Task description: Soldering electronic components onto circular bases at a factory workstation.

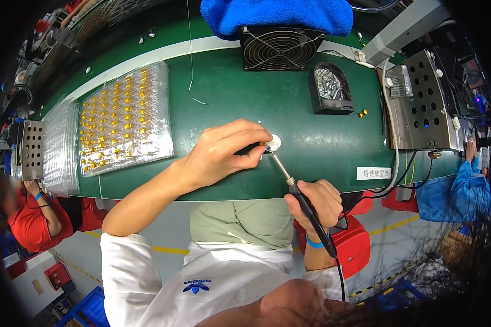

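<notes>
My right hand (323, 203) grips a soldering iron (306, 210) by its black handle, with the metal tip pointing up and left. The tip meets a small yellow and dark part (264, 144) that my left hand (223, 151) pinches between thumb and fingers; most of this part is hidden by the fingers. Right beside the fingertips is a small white round piece (274, 143) on the green table (218, 114). Whether the part touches it, I cannot tell. A thin wire (191, 76) hangs down beyond my left hand, its end curled on the table.
Clear plastic trays stand at left, one tray (166, 131) holding rows of yellow parts. A black fan (281, 50) sits at the back below a blue cloth (278, 13). Right of it are a black bin (333, 106) of metal pieces and a perforated metal box (424, 103). Co-workers sit at both sides.
</notes>
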Action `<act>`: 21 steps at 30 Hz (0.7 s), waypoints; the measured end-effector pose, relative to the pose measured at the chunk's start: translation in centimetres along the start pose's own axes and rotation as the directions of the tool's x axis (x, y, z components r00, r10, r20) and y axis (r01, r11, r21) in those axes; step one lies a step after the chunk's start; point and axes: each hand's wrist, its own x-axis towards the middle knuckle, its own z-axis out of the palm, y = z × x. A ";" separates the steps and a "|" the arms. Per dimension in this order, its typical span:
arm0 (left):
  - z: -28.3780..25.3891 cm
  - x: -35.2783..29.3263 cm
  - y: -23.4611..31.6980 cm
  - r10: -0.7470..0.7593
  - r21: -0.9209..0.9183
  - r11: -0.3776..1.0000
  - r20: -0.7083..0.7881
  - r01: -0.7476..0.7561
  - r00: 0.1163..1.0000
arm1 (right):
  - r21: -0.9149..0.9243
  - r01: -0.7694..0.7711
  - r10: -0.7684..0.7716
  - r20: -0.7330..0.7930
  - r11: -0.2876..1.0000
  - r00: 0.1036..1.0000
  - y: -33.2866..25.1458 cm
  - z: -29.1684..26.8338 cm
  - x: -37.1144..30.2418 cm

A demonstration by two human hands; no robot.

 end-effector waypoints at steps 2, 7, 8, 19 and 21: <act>0.0 0.0 0.0 0.004 0.007 1.000 0.000 -0.004 1.000 | -0.004 0.003 -0.003 0.000 1.000 1.000 0.0 0.0 -0.1; 0.1 -0.1 -0.1 0.014 0.014 1.000 0.007 -0.014 1.000 | -0.006 -0.024 0.024 -0.003 1.000 1.000 -0.1 0.0 -0.2; 0.0 -0.1 -0.1 0.013 0.014 1.000 0.007 -0.013 1.000 | -0.006 -0.024 0.024 -0.003 1.000 1.000 -0.1 0.0 -0.2; 0.3 -0.2 0.1 0.061 0.063 0.996 -0.012 -0.060 0.998 | 0.016 0.008 -0.008 -0.009 1.000 1.000 0.1 0.0 -0.3; 0.3 -0.3 0.1 0.063 0.068 0.996 -0.011 -0.062 0.998 | 0.014 0.007 -0.007 -0.006 1.000 1.000 0.1 0.0 -0.3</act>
